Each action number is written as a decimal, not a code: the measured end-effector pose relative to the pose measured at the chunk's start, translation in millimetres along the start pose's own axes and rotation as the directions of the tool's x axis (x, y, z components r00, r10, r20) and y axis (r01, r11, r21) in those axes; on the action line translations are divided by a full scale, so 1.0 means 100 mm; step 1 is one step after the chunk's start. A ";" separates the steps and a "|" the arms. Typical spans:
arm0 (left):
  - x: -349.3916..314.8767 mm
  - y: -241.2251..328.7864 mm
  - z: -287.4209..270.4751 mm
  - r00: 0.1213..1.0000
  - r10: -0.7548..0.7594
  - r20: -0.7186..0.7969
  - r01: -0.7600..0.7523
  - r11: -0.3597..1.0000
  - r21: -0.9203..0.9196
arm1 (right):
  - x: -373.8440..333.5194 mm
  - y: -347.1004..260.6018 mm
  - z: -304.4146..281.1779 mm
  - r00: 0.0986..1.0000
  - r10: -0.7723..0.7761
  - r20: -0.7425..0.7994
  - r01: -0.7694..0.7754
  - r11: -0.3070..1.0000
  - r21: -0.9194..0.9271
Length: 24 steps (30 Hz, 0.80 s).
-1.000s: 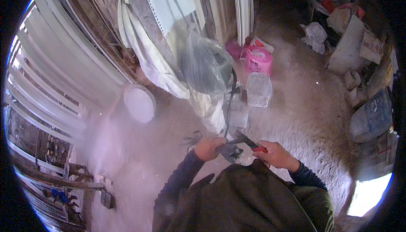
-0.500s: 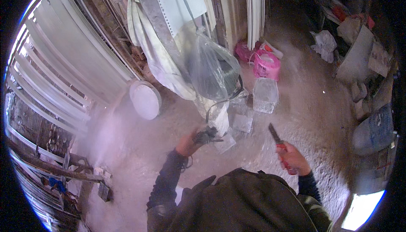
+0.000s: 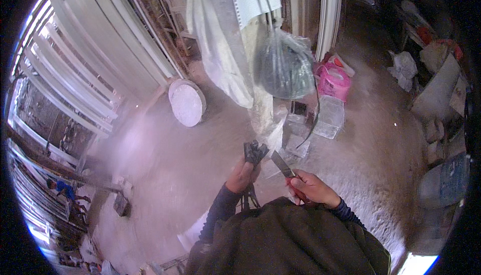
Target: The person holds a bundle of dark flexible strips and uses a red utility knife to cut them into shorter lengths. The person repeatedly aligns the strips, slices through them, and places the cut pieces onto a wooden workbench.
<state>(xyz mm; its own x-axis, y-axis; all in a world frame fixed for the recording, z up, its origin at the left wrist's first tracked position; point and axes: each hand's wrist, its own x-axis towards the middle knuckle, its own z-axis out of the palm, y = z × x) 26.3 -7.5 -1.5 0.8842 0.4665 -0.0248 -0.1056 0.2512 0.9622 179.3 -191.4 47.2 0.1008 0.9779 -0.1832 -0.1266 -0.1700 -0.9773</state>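
Observation:
My left hand (image 3: 241, 176) is closed around a bundle of dark, strap-like strips (image 3: 255, 153). Their bunched upper ends stick out above my fingers, and thin lengths hang below my palm. In my right hand (image 3: 315, 189) is a knife (image 3: 283, 164) with a red handle and a flat dark blade. The blade slants up and left, its tip close beside the bundle; whether they touch I cannot tell. Beyond my hands hangs a clear plastic bag (image 3: 286, 69) with dark contents, and a long dark strip trails down from its right side.
A round white lid-like disc (image 3: 188, 105) leans at the left. Clear plastic containers (image 3: 329, 116) and a pink bag (image 3: 334, 82) stand on the floor ahead. White slats (image 3: 85, 59) line the left wall. A blue drum (image 3: 443, 182) stands right; a person in blue (image 3: 65, 189) is far left.
My right hand has brought the knife leftward, close to my left hand. My left hand has shifted right and turned the bundle upright. The view has swung, so the background sits further right.

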 end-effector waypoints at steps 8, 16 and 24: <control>-0.25 0.07 -0.13 0.976 0.118 -0.183 -0.083 0.979 0.186 | 0.19 -0.19 0.27 0.971 0.033 0.238 -0.009 0.995 -0.102; -0.77 0.00 -0.53 0.882 0.378 -0.281 -0.103 0.738 0.667 | 0.47 -0.37 0.73 0.953 0.182 0.240 -0.153 0.979 -0.136; -1.56 0.48 -0.80 0.819 0.373 -0.436 0.309 0.354 0.883 | 1.01 -0.15 1.34 0.913 0.172 0.370 -0.090 0.969 -0.228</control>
<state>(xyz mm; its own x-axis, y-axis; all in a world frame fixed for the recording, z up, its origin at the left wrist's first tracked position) -153.2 -0.3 26.6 0.4866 0.8455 0.2199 0.6373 -0.5157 0.5726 58.9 -73.6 58.1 -0.2949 0.9086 -0.2958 0.0931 -0.2808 -0.9552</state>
